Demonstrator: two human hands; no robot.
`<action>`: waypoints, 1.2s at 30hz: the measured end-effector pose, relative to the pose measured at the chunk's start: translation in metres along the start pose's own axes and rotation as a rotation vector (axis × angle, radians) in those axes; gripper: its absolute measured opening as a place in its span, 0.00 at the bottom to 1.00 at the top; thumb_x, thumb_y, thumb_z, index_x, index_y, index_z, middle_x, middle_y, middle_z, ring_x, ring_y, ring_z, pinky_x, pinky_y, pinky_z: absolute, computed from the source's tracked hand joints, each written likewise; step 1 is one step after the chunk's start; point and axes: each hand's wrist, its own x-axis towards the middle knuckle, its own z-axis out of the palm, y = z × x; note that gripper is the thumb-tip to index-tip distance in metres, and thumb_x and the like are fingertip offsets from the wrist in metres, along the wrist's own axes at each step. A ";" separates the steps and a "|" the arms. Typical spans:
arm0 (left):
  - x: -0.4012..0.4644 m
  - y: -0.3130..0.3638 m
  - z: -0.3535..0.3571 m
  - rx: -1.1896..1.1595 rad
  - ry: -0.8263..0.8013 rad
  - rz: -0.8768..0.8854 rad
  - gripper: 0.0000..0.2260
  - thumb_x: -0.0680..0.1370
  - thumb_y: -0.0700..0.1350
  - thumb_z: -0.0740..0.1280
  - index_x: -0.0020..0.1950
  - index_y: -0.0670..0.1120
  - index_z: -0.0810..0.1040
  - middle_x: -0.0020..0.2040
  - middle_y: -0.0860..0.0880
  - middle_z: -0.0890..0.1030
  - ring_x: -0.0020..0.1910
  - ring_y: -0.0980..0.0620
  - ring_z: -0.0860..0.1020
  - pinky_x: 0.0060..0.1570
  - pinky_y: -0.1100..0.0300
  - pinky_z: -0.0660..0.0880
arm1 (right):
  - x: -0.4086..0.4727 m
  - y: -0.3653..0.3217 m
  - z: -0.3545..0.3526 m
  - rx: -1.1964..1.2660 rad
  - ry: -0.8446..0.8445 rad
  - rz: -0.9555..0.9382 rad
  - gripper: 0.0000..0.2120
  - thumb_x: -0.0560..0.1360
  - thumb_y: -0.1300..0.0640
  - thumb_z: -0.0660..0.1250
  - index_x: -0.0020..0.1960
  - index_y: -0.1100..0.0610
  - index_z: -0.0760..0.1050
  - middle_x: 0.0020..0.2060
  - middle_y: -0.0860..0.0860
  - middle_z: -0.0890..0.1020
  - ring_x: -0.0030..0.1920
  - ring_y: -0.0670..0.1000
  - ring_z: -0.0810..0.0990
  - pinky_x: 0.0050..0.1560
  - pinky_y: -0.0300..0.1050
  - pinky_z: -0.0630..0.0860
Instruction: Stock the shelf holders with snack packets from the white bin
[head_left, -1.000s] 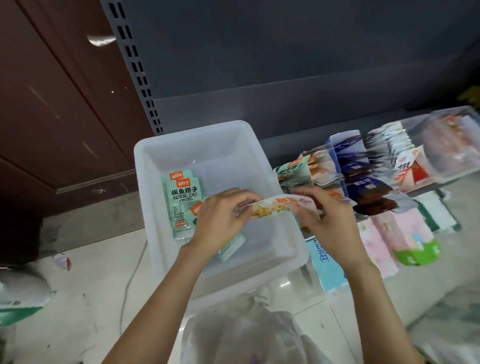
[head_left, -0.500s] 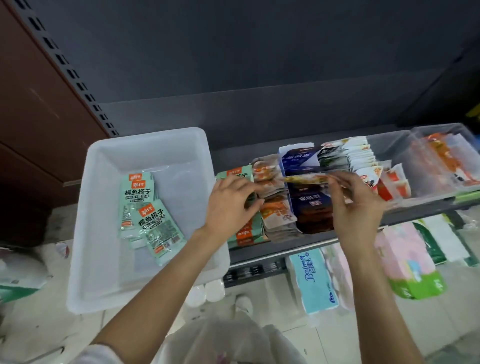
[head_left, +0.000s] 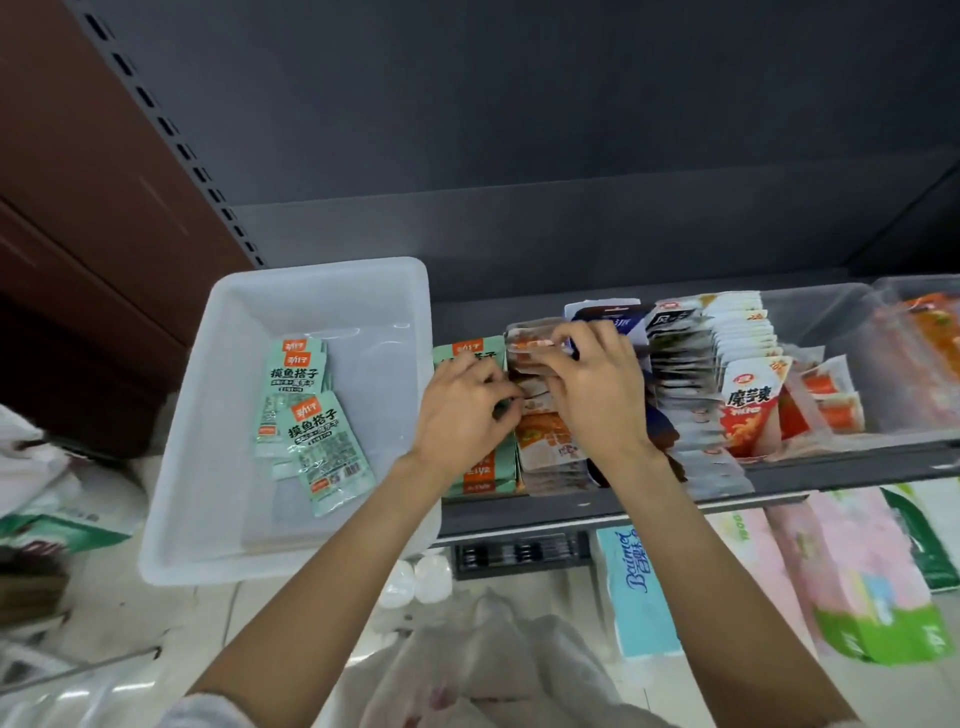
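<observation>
The hands (head_left: 530, 395) cover the middle of the orange packet row (head_left: 550, 441), hiding what the fingers grasp. The clear holder (head_left: 924, 353) at right is cut by the frame edge, its contents blurred. The floor bags (head_left: 36, 488) at left are smeared.

**Both hands close together, fingers curled**

Two bare forearms reach forward from the lower edge and converge. The left hand (head_left: 464, 410) lies knuckles-up, fingers (head_left: 496, 387) curled inward toward the right. The right hand (head_left: 597, 387) sits just beside it, slightly farther forward, its fingertips (head_left: 563, 340) bent down in a pinch.
</observation>
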 end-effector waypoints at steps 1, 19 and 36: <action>-0.001 -0.001 0.000 -0.008 0.001 0.003 0.05 0.72 0.48 0.72 0.43 0.48 0.85 0.38 0.50 0.80 0.40 0.49 0.73 0.40 0.57 0.70 | -0.001 -0.001 -0.004 0.010 0.023 0.002 0.08 0.69 0.61 0.69 0.48 0.57 0.81 0.46 0.53 0.80 0.45 0.56 0.77 0.45 0.50 0.74; -0.062 -0.097 -0.067 -0.622 0.336 -0.698 0.05 0.76 0.40 0.67 0.48 0.47 0.72 0.45 0.54 0.78 0.39 0.63 0.77 0.38 0.69 0.71 | 0.019 -0.091 -0.046 1.007 -0.030 0.507 0.06 0.77 0.59 0.66 0.50 0.54 0.80 0.42 0.45 0.84 0.43 0.42 0.82 0.48 0.35 0.77; -0.101 -0.207 -0.035 -0.604 -0.204 -1.054 0.16 0.77 0.45 0.64 0.64 0.45 0.69 0.61 0.43 0.76 0.54 0.44 0.78 0.56 0.49 0.74 | 0.029 -0.259 0.135 -0.086 -0.935 0.153 0.28 0.75 0.51 0.66 0.69 0.64 0.61 0.63 0.60 0.69 0.63 0.60 0.69 0.58 0.48 0.72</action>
